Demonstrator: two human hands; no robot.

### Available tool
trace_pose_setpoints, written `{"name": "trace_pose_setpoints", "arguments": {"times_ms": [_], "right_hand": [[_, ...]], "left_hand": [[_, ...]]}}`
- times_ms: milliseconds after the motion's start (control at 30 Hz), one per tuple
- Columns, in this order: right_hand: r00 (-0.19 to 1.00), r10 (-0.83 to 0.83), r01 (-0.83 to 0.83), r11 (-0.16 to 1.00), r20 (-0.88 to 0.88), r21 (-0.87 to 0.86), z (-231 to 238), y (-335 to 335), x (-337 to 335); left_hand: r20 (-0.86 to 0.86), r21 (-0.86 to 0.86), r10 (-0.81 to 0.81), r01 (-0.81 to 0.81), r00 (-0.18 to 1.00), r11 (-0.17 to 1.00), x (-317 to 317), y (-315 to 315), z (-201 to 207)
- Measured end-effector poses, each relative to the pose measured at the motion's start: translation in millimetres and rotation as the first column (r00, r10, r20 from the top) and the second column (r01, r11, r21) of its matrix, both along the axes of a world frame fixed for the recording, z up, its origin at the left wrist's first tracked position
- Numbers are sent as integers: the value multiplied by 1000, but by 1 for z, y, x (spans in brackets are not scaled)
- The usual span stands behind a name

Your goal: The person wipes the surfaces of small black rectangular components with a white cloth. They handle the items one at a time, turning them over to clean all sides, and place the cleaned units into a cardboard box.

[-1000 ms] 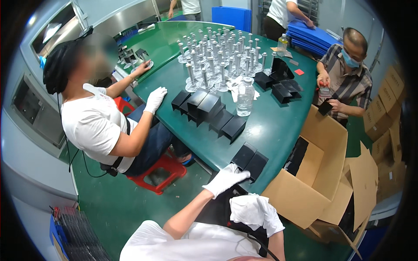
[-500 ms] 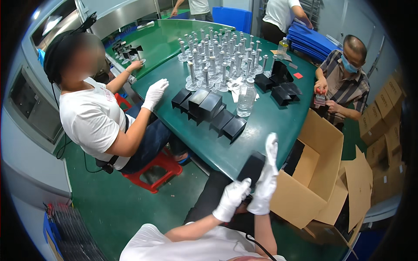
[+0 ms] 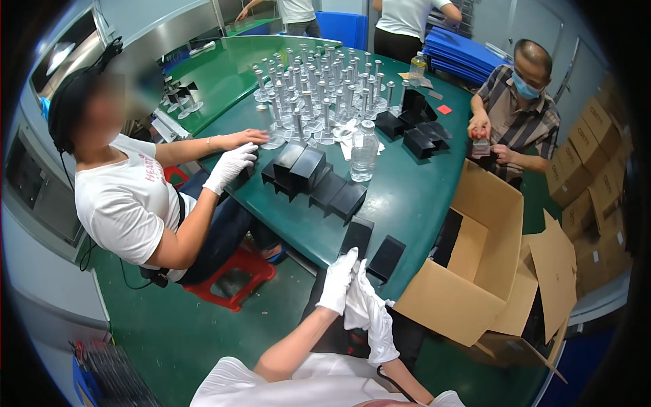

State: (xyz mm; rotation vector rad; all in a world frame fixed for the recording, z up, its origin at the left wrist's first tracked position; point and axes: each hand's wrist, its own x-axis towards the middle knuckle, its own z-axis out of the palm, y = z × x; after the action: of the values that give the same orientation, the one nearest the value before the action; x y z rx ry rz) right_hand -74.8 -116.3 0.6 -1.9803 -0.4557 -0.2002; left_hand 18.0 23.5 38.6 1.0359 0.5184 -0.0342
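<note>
Both my hands wear white gloves and are pressed close together at the near table edge. My left hand (image 3: 336, 283) is closed, its fingertips at the near end of a black box-shaped part (image 3: 359, 234). My right hand (image 3: 367, 305) lies up against it, fingers drawn together; what its palm holds, if anything, is hidden. Beside them on the green table (image 3: 308, 227) is a second flat-faced black part (image 3: 387, 256). Farther up, several black open-sided parts (image 3: 302, 169) stand in a joined group next to a clear bottle (image 3: 365, 152).
Many metal posts on clear round bases (image 3: 312, 88) fill the far table. More black parts (image 3: 424, 136) and a white cloth (image 3: 344, 132) are there. An open carton (image 3: 441, 298) stands at right. A gloved co-worker (image 3: 129, 203) sits left; a masked person (image 3: 519, 115) holds something small.
My hands have come together and moved left. Two separate black parts now show in front of them, where one showed before. The left co-worker's bare hand has moved toward the posts.
</note>
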Motion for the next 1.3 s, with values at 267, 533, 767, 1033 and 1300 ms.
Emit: {"name": "trace_pose_setpoints", "arguments": {"times_ms": [267,533,767,1033,1300], "right_hand": [[803,-50,416,761,-594,498,26,-27,-4],[860,-162,478,589,-484,652,70,-57,38],[832,-533,555,802,-154,221,37,-91,57],[938,-75,273,758,337,-592,97,-54,127],[974,87,14,899,208,-437,88,-27,80]], "left_hand": [[58,107,23,-29,998,994,-11,7,-1],[-118,32,-402,408,908,912,-35,-20,-11],[-125,202,-456,472,881,858,3,-43,1],[122,986,-666,-16,736,164,-25,-67,-31],[307,910,-588,-50,748,412,-27,-64,-61]]}}
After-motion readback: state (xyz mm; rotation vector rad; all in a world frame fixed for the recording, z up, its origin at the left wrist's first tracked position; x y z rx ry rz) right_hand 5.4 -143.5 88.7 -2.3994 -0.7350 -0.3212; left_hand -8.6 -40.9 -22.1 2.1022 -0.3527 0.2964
